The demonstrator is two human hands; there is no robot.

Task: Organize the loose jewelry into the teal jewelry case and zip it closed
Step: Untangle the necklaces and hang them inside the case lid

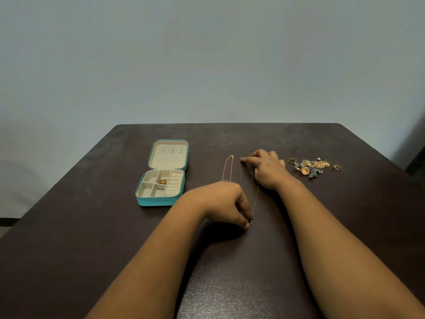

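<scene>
the dark table is carrying the open teal jewelry case off to the left and the loose jewelry pile to the right, with a thin gold chain lying between them, its long axis running away from the person. the left hand is pinching the chain's near end while the right hand is pressing curled fingers at the far end. a second chain is lying just beside, too fine to trace under the hands.

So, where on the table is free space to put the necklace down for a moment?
Bare table lies left of the left hand in front of the teal jewelry case, and along the far edge behind the case. It is crowded between the hands, where thin chains lie, and beyond the right hand by the jewelry pile.
</scene>
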